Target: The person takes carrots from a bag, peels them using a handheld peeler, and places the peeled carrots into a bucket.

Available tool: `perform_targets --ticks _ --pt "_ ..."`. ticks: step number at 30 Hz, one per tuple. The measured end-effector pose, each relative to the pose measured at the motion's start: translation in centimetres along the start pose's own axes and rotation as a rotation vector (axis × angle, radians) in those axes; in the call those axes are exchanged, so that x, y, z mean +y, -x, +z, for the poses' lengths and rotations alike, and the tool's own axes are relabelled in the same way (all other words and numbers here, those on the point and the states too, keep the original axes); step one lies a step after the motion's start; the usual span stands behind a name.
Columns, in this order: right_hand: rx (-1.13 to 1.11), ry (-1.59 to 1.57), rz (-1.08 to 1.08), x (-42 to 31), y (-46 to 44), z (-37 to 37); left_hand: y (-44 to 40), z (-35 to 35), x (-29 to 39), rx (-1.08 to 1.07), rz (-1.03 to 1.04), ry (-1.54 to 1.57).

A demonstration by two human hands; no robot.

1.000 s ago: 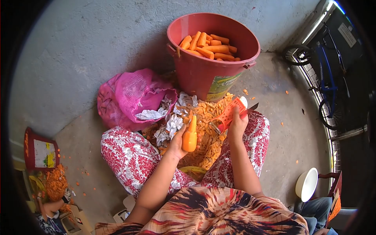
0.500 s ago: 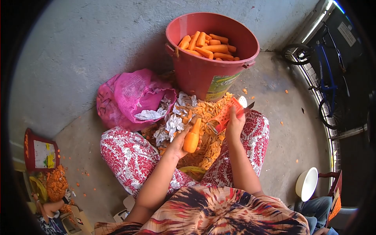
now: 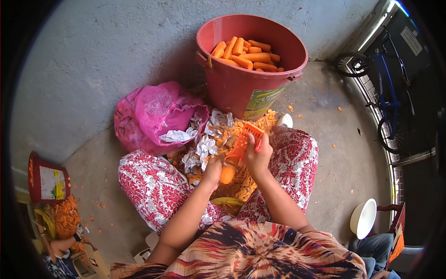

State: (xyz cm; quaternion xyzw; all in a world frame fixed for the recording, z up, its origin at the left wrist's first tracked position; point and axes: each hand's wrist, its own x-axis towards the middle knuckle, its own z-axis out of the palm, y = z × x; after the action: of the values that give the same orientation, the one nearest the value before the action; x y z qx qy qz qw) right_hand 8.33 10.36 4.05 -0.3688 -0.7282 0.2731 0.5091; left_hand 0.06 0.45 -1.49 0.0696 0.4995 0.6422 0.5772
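carrot (image 3: 227, 174) partly hidden, green label (image 3: 263, 102) illegible

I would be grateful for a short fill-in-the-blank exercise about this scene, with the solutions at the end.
1. The perforated orange tool is held in the person's ____ hand, while the other hand holds a carrot.
2. The large bucket with many carrots inside is coloured ____.
3. As seen in the picture, the pink bag lies on the ____ side of this bucket.
4. The bicycle has a ____ frame.

Missing words: right; red; left; blue.
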Motion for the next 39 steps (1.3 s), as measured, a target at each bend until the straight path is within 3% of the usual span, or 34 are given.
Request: perform_targets --ticks 2,5,7,8,10,11,12,13,14,15,17,25,29,32,35,36,39 --pt "-0.025 0.115 0.044 3.4 -0.7 -0.1 0.3 -0.6 0.1 0.029 0.023 -0.141" --pt "0.296 0.149 0.023 4.6 -4.3 -2.0 1.5 -0.2 1.3 0.045 -0.005 -0.173" --pt "0.357 0.059 0.119 4.7 -5.7 -3.4 0.7 -1.3 0.8 0.027 0.058 -0.142" --pt "0.232 -0.02 0.222 4.3 -5.5 -3.6 0.4 -1.7 0.6 0.02 0.089 -0.124" --pt "-0.024 -0.183 0.42 2.9 -4.7 -3.8 0.3 -1.6 0.9 -0.021 0.237 -0.409" --pt "-0.22 -0.061 0.357 4.5 -3.7 -3.3 0.2 -1.5 1.3 -0.04 0.312 -0.553" --pt "-0.521 0.019 0.522 3.6 -3.2 -3.3 0.2 -1.6 1.7 0.028 0.411 -0.635" --pt "-0.67 -0.059 0.406 2.1 -2.6 -3.2 0.5 -1.5 2.4 0.084 0.458 -0.769" --pt "-0.952 0.024 0.655 0.6 -2.9 -3.4 1.0 -1.3 3.3 0.141 0.505 -0.903" --pt "-0.959 -0.011 0.415 2.4 -1.3 -2.5 1.3 -1.3 3.9 0.198 0.55 -1.036" --pt "-1.055 0.19 0.217 4.6 0.3 -1.4 1.3 -1.4 3.8 0.21 0.608 -0.996" --pt "-1.031 0.119 0.213 3.9 0.8 -0.7 1.8 -0.9 4.3 0.169 0.73 -1.073" --pt "-1.059 0.088 0.222 5.7 1.4 -0.2 2.3 -1.0 4.9 0.015 0.766 -1.044" --pt "-1.123 0.344 0.409 8.6 2.7 0.8 3.3 0.2 5.0 -0.211 0.661 -0.836" --pt "-1.529 0.31 0.323 8.3 3.0 1.4 2.6 -0.6 4.5 -0.096 0.731 -0.771" --pt "-1.491 0.296 0.279 6.8 3.2 1.3 3.3 0.0 5.1 -0.095 0.696 -0.701" --pt "-1.193 -0.276 0.267 5.9 6.9 2.9 1.9 -0.7 3.3 -0.181 0.603 -0.477"
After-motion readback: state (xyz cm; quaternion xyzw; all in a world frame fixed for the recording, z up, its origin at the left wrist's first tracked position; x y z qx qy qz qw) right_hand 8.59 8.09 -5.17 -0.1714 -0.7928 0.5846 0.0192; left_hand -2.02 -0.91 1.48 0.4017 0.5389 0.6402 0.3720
